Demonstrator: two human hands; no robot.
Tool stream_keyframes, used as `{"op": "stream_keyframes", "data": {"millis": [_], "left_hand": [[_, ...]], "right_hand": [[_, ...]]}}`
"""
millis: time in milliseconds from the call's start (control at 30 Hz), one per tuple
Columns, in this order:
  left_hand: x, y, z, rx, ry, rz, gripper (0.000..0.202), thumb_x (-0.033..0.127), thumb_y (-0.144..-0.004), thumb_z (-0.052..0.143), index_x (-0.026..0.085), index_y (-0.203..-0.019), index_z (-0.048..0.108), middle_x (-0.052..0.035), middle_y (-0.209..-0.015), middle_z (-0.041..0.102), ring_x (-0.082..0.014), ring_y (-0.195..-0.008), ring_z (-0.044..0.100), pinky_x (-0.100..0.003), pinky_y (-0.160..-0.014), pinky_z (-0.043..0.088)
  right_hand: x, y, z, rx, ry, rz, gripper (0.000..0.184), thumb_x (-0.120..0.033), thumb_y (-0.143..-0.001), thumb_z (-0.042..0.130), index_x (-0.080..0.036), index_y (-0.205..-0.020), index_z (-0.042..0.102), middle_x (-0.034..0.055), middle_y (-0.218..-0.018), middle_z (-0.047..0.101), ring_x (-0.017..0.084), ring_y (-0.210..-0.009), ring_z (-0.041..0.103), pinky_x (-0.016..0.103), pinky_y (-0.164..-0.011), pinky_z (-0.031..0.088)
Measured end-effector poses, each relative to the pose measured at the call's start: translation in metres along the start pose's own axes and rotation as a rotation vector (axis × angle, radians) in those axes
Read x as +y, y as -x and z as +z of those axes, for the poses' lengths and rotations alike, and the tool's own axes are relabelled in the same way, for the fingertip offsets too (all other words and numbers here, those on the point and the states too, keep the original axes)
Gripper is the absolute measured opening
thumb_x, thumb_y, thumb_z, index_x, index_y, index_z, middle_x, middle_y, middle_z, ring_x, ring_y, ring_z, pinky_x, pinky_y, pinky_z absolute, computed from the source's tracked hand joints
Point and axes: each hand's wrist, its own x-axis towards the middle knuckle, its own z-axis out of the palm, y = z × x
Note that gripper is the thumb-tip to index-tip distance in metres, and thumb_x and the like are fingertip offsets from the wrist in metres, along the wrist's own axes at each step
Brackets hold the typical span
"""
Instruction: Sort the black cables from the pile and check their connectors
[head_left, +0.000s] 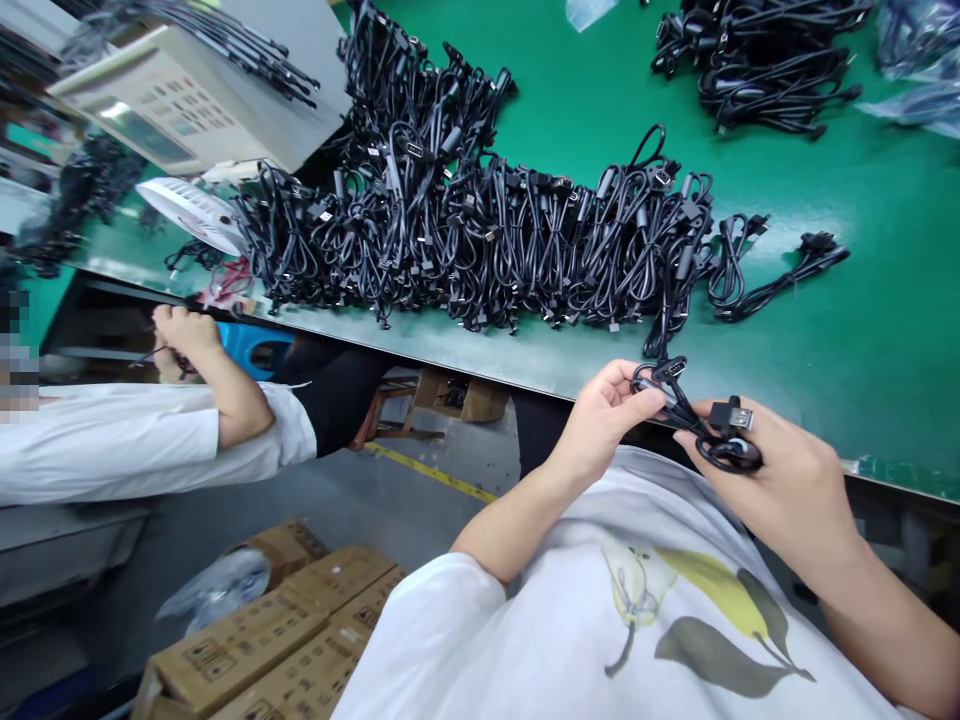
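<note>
Fingers of a worker's left hand (606, 410) and right hand (791, 470) grip 1 black cable bundle (684, 412) at a green table's (862, 370) near edge, beside heaped cables (517, 240).

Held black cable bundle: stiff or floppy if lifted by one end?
Probably floppy rather than rigid: the black cable bundle shows thin, curved loops. Likely light, being a small bundle between the left hand and right hand. The blocky metal-ended plug sticks out, so it might snag.

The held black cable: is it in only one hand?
No, the left hand and the right hand both hold the black cable.
</note>
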Motion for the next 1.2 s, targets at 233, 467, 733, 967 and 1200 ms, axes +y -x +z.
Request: {"op": "stream_keyframes", "data": {"millis": [233,467,733,967,1200], "left_hand": [[0.001,-0.001,-0.003,0.021,-0.027,0.021,0.051,0.038,-0.066,0.096,0.018,-0.101,0.064,-0.0003,-0.092,0.072,-0.0118,-0.081,0.067,-0.026,-0.082,0.053],[0.001,0.0,-0.006,-0.108,-0.126,0.042,0.043,0.041,-0.08,0.086,0.021,-0.112,0.066,-0.003,-0.103,0.07,-0.0142,-0.093,0.064,-0.026,-0.084,0.051],[-0.015,0.018,-0.004,-0.29,-0.185,-0.145,0.044,0.038,-0.076,0.091,0.019,-0.108,0.066,-0.0037,-0.098,0.069,-0.0136,-0.088,0.065,-0.028,-0.085,0.052],[-0.013,0.018,-0.001,-0.292,-0.167,-0.175,0.034,0.045,-0.085,0.081,0.015,-0.101,0.073,-0.0023,-0.081,0.069,-0.0114,-0.072,0.062,-0.028,-0.075,0.052],[-0.014,0.016,0.001,-0.278,-0.167,-0.185,0.035,0.047,-0.084,0.082,0.016,-0.1,0.074,-0.0034,-0.082,0.071,-0.012,-0.071,0.063,-0.028,-0.075,0.052]], "right_hand": [[0.007,-0.023,-0.004,-0.311,-0.423,0.305,0.037,-0.055,-0.085,0.075,-0.021,-0.099,0.072,-0.0016,-0.071,0.066,0.018,-0.062,0.058,0.03,-0.059,0.046],[0.012,-0.033,0.006,-0.476,-0.741,0.532,0.047,-0.059,-0.074,0.084,-0.017,-0.068,0.064,-0.004,-0.051,0.051,0.009,-0.045,0.041,0.023,-0.041,0.03],[0.002,-0.042,-0.008,-0.04,-1.008,0.6,0.033,-0.041,-0.08,0.088,-0.017,-0.078,0.067,-0.0092,-0.042,0.046,0.006,-0.033,0.035,0.019,-0.033,0.026],[0.003,-0.044,-0.007,0.084,-0.908,0.514,0.034,-0.039,-0.075,0.093,-0.018,-0.072,0.067,-0.0073,-0.048,0.053,0.005,-0.037,0.039,0.018,-0.035,0.031],[-0.001,-0.04,-0.011,0.097,-0.873,0.494,0.031,-0.038,-0.077,0.092,-0.019,-0.071,0.068,-0.0077,-0.049,0.052,0.005,-0.039,0.039,0.018,-0.036,0.032]]}}
